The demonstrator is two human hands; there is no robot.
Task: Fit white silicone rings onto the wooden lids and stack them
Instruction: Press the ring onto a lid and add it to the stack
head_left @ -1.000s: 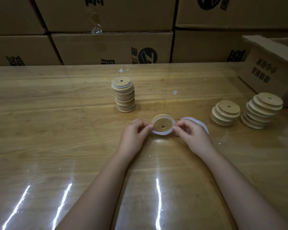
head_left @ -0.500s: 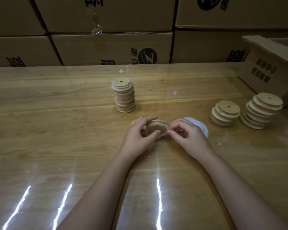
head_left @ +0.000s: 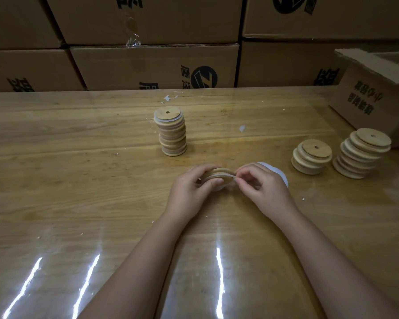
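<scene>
My left hand point(head_left: 190, 192) grips a round wooden lid point(head_left: 220, 173), tilted almost edge-on just above the table. A white silicone ring point(head_left: 224, 175) runs around its rim, and my right hand point(head_left: 263, 188) pinches that ring at the lid's right edge. More white rings point(head_left: 278, 174) lie on the table behind my right hand, partly hidden by it. A tall stack of lids with rings point(head_left: 172, 132) stands beyond my hands. Two leaning stacks of bare wooden lids sit at the right, one short point(head_left: 311, 158), one taller point(head_left: 362, 151).
Closed cardboard boxes point(head_left: 157, 65) line the table's far edge. An open cardboard box point(head_left: 373, 95) stands at the back right, close to the taller bare stack. White scraps point(head_left: 241, 128) lie on the glossy wooden table point(head_left: 78, 180).
The lid has turned from facing up to nearly edge-on between my hands. My left hand has wrapped further around it, and my right hand has moved to pinching the ring at its edge.
</scene>
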